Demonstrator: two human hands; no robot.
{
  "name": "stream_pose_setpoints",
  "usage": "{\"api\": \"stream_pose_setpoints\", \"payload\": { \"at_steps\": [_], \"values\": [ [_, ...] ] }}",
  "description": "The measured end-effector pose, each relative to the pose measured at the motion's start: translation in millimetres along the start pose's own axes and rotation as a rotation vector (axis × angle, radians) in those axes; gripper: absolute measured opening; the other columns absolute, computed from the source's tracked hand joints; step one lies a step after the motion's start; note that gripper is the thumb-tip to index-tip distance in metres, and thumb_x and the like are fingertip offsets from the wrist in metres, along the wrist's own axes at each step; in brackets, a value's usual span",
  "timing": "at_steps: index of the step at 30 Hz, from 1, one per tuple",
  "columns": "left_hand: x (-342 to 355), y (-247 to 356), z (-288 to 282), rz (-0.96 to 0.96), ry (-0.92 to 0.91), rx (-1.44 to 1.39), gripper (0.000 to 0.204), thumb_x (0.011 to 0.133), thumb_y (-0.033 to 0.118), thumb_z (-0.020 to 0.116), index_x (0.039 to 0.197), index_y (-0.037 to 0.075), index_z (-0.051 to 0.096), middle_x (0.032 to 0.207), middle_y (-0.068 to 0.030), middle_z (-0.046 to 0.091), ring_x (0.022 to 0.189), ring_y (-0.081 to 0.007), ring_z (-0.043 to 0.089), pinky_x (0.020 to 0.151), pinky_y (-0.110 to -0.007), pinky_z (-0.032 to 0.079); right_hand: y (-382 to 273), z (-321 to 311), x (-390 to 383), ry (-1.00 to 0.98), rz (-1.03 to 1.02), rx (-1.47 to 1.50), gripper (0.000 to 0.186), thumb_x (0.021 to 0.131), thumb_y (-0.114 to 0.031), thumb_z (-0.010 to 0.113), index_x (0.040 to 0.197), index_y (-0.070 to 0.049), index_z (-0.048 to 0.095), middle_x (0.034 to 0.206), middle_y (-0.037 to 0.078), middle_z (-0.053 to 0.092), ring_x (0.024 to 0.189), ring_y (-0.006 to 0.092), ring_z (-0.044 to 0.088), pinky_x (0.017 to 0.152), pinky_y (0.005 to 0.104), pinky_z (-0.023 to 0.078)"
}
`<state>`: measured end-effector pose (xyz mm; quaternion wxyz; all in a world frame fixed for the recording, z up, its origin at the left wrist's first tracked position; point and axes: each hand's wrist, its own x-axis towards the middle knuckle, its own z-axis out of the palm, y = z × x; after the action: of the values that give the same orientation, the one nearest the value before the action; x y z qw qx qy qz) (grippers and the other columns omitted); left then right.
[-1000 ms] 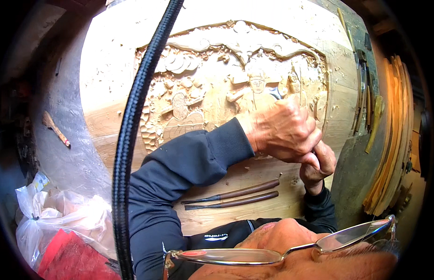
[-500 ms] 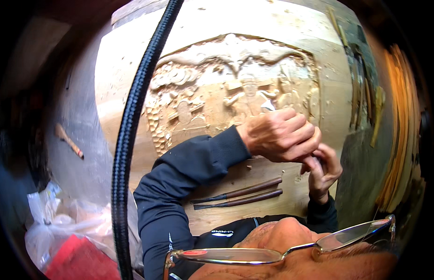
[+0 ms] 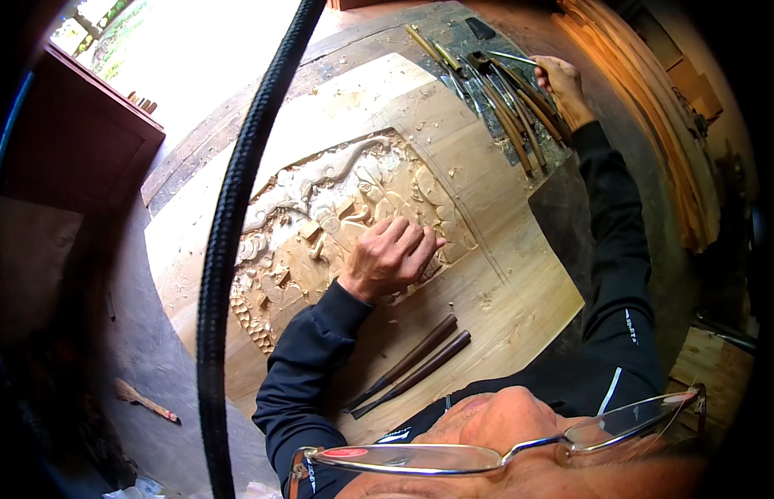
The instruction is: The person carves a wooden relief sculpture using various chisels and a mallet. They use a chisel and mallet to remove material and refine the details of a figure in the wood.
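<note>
A pale wooden panel (image 3: 528, 258) bears a carved relief (image 3: 304, 183) with shavings in it. My left hand (image 3: 387, 254) rests over the carving with its fingers curled; whatever is under them is hidden. At the upper right my right hand (image 3: 557, 87) grips a slim metal tool (image 3: 511, 56) above a group of gouges and chisels (image 3: 506, 116) lying on a dark surface. Two dark-handled chisels (image 3: 417, 361) lie side by side on the panel nearer my body.
Long wooden boards (image 3: 636, 100) are stacked at the right. A stick (image 3: 145, 400) lies on the grey tabletop (image 3: 162, 358) at the left, near a plastic bag at the bottom edge. A dark red cabinet (image 3: 91, 116) stands at the back left. A black braided cable crosses the view.
My hands have separated: the right has moved up and right to the tool group, while the left is curled alone over the carving. The view has swung toward the right.
</note>
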<state>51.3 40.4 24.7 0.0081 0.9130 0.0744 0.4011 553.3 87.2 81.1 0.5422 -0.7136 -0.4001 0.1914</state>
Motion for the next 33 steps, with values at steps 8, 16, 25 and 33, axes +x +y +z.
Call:
{"api": "stream_pose_setpoints", "payload": {
  "at_steps": [8,16,25,33],
  "values": [
    [-9.5,-8.1,-7.3,0.012,0.030,0.033,0.025,0.098,0.027,0.080,0.086,0.009,0.068,0.074,-0.0011,0.054,0.066,-0.0162,0.056,0.056,-0.031,0.046,17.7,38.9,53.7,-0.038,0.040,-0.251,0.029,0.098,-0.024,0.071,0.074,-0.009,0.066,0.069,-0.002,0.063,0.055,0.0086,0.057,0.052,0.0270,0.042],
    [-16.7,-7.5,-4.4,0.001,0.042,0.032,0.026,0.097,0.029,0.081,0.088,0.009,0.068,0.074,-0.0002,0.054,0.067,-0.0163,0.056,0.056,-0.031,0.045,4.5,57.7,94.0,-0.056,0.098,-0.603,0.024,0.089,-0.027,0.069,0.081,-0.006,0.077,0.064,0.003,0.068,0.048,0.0160,0.062,0.048,0.0344,0.045],
    [-24.8,-8.0,1.9,-0.008,0.022,0.012,0.024,0.097,0.028,0.081,0.090,0.007,0.070,0.072,-0.0010,0.052,0.066,-0.0158,0.055,0.055,-0.031,0.045,-12.7,73.8,43.8,-0.062,-0.147,-0.764,0.028,0.102,-0.021,0.066,0.119,-0.007,0.083,0.085,0.004,0.077,0.074,0.0145,0.073,0.068,0.0335,0.056],
    [-1.8,11.0,-9.0,0.044,-0.021,0.042,0.026,0.097,0.023,0.077,0.116,0.005,0.073,0.096,-0.0050,0.065,0.088,-0.0193,0.067,0.079,-0.031,0.058,-94.5,70.5,-149.0,-0.427,-0.087,-0.075,0.033,0.106,-0.010,0.063,0.135,0.000,0.076,0.090,-0.001,0.071,0.071,0.0034,0.058,0.065,0.0183,0.047]
  ]
}}
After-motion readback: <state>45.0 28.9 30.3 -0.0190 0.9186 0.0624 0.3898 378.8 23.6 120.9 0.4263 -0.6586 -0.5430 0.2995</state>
